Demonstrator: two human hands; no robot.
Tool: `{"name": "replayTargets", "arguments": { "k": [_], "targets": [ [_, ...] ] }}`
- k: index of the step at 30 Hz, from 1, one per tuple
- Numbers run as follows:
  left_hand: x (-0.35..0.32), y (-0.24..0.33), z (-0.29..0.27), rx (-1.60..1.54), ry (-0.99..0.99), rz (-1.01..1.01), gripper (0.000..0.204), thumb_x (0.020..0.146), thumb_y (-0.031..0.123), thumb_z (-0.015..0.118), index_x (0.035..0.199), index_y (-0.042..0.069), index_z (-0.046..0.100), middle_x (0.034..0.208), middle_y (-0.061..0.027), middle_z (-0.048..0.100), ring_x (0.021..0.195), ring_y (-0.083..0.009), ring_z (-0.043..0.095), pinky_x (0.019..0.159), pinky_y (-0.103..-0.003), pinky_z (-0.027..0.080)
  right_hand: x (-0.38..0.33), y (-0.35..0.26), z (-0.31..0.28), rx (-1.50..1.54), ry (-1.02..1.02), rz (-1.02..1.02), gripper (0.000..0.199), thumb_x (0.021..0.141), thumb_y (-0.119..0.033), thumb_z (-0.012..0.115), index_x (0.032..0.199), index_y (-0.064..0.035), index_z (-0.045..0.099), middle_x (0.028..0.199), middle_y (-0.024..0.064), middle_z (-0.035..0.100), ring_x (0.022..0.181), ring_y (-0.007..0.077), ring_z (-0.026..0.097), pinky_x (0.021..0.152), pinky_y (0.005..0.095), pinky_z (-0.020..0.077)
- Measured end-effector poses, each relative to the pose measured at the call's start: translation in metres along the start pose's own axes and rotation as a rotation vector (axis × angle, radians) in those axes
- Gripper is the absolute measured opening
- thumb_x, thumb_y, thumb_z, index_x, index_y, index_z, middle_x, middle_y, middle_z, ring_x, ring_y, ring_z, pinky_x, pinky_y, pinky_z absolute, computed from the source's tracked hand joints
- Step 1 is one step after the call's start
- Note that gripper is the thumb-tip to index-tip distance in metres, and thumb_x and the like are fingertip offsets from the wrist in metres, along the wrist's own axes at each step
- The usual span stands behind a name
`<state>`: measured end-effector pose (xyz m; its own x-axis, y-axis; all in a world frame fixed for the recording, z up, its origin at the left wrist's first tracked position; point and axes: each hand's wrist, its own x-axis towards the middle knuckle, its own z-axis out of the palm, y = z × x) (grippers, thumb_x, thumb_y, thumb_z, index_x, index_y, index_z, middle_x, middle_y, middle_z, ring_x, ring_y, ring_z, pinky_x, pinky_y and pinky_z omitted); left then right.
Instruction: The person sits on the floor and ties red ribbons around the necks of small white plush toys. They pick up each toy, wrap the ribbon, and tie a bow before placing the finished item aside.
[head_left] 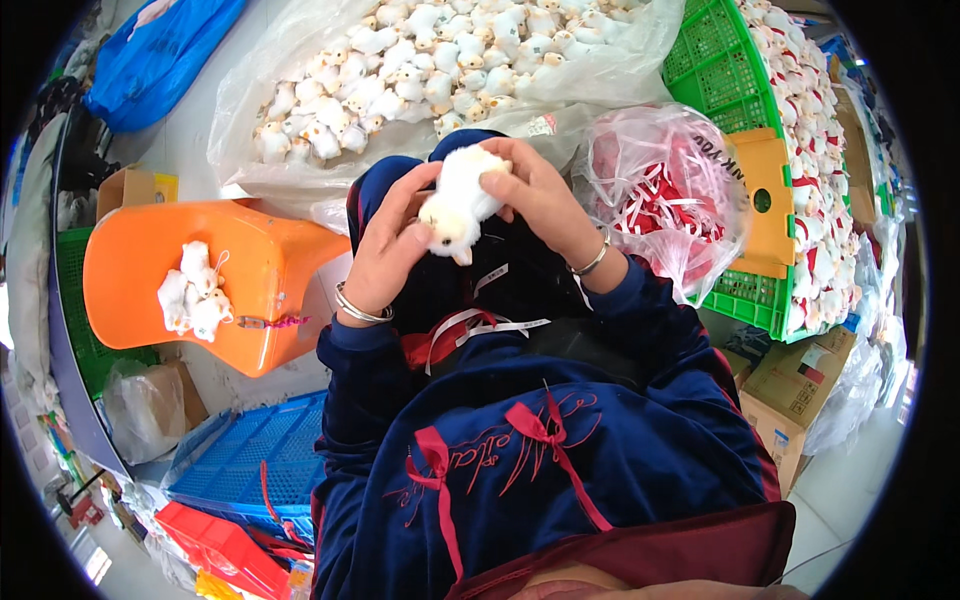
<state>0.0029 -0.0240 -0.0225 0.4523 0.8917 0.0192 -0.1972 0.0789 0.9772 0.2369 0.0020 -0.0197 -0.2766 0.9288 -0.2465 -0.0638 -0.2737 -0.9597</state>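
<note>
Left hand [392, 240] and right hand [540, 195] both closed around one small plush toy [458, 203], held above the lap. Toy: white fluffy body, pale tan face, tilted head-down. Similar toys fill the clear plastic bag [300, 60] beyond; a few rest on the orange stool [140, 255].

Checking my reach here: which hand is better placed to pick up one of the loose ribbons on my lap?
Probably the left hand: the ribbons lie just below its wrist, while the right hand pinches the white plush toy from above.
</note>
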Motion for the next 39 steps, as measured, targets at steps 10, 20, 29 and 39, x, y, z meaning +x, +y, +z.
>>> {"name": "replayTargets", "arguments": {
  "k": [10,20,29,39],
  "targets": [
    [0.022,-0.001,0.037,-0.137,0.628,0.152,0.076,0.088,0.006,0.074,0.151,-0.003,0.032,0.135,-0.0166,0.062,0.115,-0.0208,0.063,0.097,-0.032,0.053,-0.004,0.011,0.036,0.375,-0.022,0.010,0.059,0.097,-0.020,0.070,0.139,0.0034,0.036,0.129,0.0124,0.060,0.117,0.0183,0.061,0.086,0.0320,0.0583],
    [0.003,0.018,-0.015,-0.234,0.783,0.217,0.040,0.096,0.010,0.067,0.132,-0.004,0.054,0.120,-0.0183,0.070,0.111,-0.0232,0.067,0.099,-0.033,0.052,-0.042,0.039,0.047,-0.908,-0.759,-0.397,0.053,0.076,-0.030,0.085,0.115,-0.0007,0.063,0.112,0.0202,0.065,0.085,0.0346,0.069,0.079,0.0403,0.0579],
    [-0.009,0.014,-0.021,-0.264,0.747,0.191,0.045,0.096,0.013,0.067,0.135,-0.004,0.052,0.125,-0.0187,0.067,0.116,-0.0251,0.066,0.102,-0.034,0.051,-0.021,0.011,0.033,-0.671,-0.792,-0.180,0.020,0.088,-0.016,0.068,0.092,0.0033,0.065,0.077,0.0261,0.063,0.076,0.0445,0.065,0.068,0.0482,0.0523],
    [-0.017,0.021,-0.037,-0.255,0.712,0.216,0.047,0.096,0.016,0.067,0.138,-0.001,0.052,0.125,-0.0170,0.067,0.119,-0.0249,0.064,0.106,-0.036,0.048,0.003,-0.020,0.001,-0.884,-0.640,-0.113,0.032,0.097,-0.025,0.065,0.104,0.0054,0.064,0.092,0.0251,0.065,0.086,0.0413,0.065,0.075,0.0433,0.0518]
  ]
}}
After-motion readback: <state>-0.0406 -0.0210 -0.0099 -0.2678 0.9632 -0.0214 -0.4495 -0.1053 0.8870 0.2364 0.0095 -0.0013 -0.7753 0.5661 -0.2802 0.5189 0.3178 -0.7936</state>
